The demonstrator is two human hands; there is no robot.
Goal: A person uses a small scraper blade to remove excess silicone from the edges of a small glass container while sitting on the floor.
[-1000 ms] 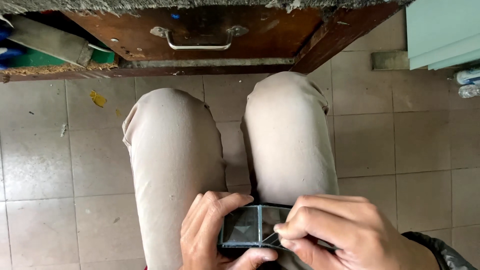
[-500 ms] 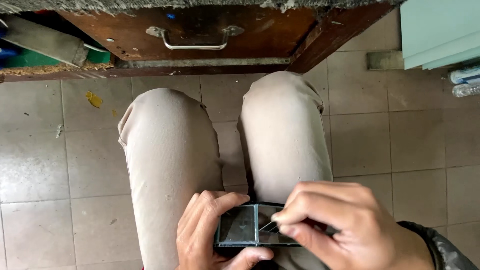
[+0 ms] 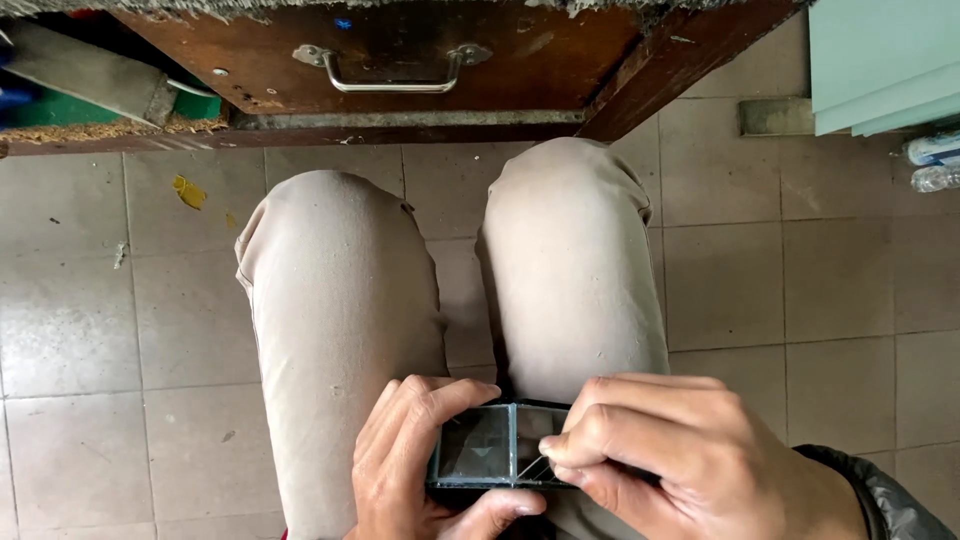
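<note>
My left hand (image 3: pixel 410 465) and right hand (image 3: pixel 665 455) still clamp the small glass box (image 3: pixel 495 445) over my lap, my right fingertips having shifted slightly leftward.

The glass piece (image 3: pixel 497 447) between my fingers is dark grey-green and see-through, with darker edges and pale lines crossing it into triangles. My trousers (image 3: pixel 345 330) are plain beige, no pattern. My jacket cuff (image 3: pixel 885 495) at the right wrist is dark grey with a slight sheen. The floor tiles (image 3: pixel 90 330) are dull grey-beige, laid in a square grid with darker joints, and speckled with grime; one yellow scrap (image 3: pixel 188 190) lies on them. The drawer front (image 3: pixel 400 50) is reddish-brown wood with pale scuffs, its handle (image 3: pixel 388 72) silver metal. Left of it shows a green surface (image 3: pixel 195 105). The panels (image 3: pixel 880 60) at upper right are pale mint green.
</note>
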